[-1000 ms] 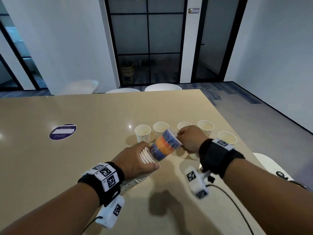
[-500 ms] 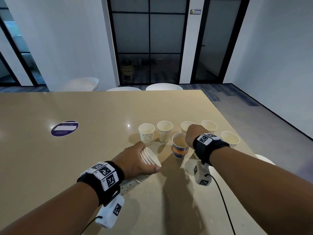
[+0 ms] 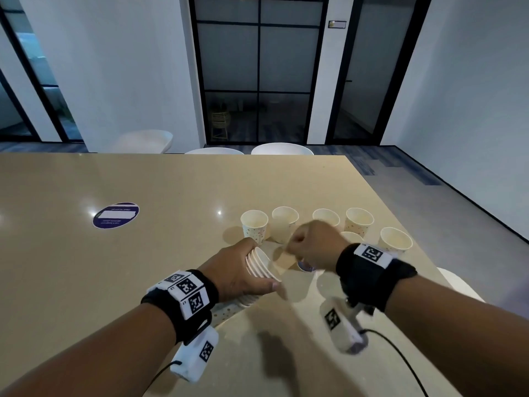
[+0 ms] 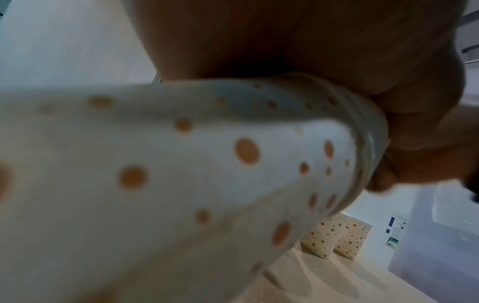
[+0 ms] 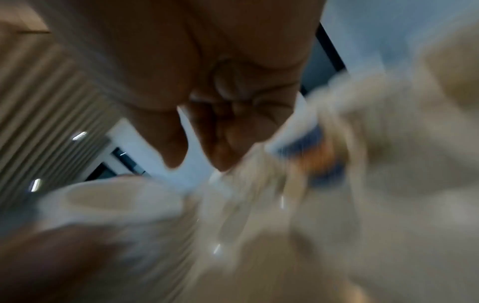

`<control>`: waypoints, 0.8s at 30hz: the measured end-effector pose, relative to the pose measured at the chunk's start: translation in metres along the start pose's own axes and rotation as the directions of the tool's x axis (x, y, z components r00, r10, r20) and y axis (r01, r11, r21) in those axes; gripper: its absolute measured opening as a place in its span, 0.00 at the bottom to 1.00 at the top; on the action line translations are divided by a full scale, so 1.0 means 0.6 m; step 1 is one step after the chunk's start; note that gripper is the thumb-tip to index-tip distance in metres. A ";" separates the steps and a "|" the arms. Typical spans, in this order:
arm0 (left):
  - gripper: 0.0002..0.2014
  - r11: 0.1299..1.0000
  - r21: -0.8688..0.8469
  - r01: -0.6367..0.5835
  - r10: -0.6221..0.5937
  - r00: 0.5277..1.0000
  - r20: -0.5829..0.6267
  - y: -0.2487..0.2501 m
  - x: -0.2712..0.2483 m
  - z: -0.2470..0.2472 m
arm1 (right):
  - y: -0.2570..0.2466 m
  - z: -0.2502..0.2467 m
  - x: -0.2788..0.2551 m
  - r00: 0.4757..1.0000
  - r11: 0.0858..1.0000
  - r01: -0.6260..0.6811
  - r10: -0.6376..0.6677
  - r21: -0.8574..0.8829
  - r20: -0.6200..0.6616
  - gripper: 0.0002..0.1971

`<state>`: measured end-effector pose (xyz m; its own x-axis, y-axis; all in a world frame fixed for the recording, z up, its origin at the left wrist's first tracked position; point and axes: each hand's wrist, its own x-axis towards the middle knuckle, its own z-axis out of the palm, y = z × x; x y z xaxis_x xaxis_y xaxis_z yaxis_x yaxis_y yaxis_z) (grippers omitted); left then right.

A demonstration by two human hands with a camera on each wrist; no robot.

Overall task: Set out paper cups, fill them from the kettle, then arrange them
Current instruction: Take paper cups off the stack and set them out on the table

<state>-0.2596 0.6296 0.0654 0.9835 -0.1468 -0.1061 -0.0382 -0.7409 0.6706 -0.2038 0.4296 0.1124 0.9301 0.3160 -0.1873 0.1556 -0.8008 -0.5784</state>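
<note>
A: Left side of table, toward far edge: round purple sticker, flat on the top.

B: Noted. Centre?

A: Left hand wrapped around a stack of paper cups, stack lying tilted, rims pointing right. Same stack fills left wrist view, dotted, fingers curled over the rims.

B: Beyond it?

A: Row of single cups standing upright toward right edge: first cup, second, third, fourth, fifth nearest right edge. Another rim partly hidden behind the wrist.

B: Right hand?

A: Right hand blurred, fingers curled, just off the stack's mouth. Holding anything or not: cannot tell. Blue-and-orange cup below it, mostly hidden.
</note>
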 end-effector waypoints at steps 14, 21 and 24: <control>0.34 0.983 -0.172 -0.055 0.041 0.996 -0.084 -0.007 -0.021 -0.016 | -0.036 0.053 0.001 0.986 0.986 -0.065 0.039 0.156 0.162 0.08; 0.27 0.990 -0.135 0.039 -0.051 0.995 -0.090 -0.061 -0.051 -0.035 | -0.023 -0.004 0.026 0.973 0.835 -0.206 0.231 0.510 0.015 0.15; 0.34 0.986 -0.142 0.091 -0.110 0.986 -0.129 -0.083 -0.062 -0.048 | -0.019 0.003 0.041 0.949 0.954 -0.238 0.268 0.181 -0.166 0.15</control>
<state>-0.2890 0.6905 0.0570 0.9963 0.0212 -0.0833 0.0770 -0.6508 0.7553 -0.1834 0.4476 0.1128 0.9796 0.0002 -0.2009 -0.1333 -0.7475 -0.6508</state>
